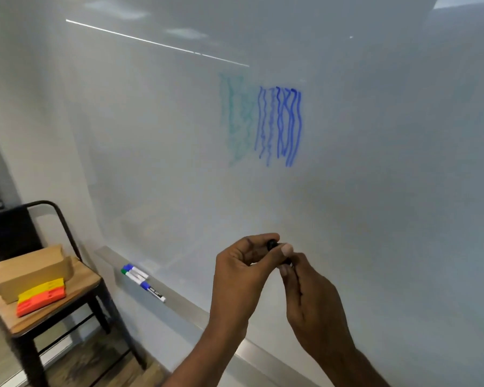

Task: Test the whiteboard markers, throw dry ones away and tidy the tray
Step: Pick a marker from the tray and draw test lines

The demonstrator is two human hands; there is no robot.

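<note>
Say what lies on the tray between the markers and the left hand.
Nothing. In the head view the tray is bare from the markers to the left hand, which holds a black marker with the right hand.

- The whiteboard (375,163) is showing glossy pale grey-white.
- Wavy upright lines (280,124) are running across it in strong blue.
- A faint scribble (235,118) just to their left is showing washed-out green.
- The tray (185,303) is gleaming dull silver-grey.
- Two white markers are lying there, one wearing a blue cap (128,266), one a green cap (123,271).
- A third marker (153,290) is showing blue, then white with black print.
- The black marker (273,244) is showing glossy black.
- The chair (56,216) is showing a black frame and a brown wood-grain seat.
- The box (31,270) is showing plain cardboard brown.
- A yellow block (41,287) is lying beside an orange block (41,301).
</note>
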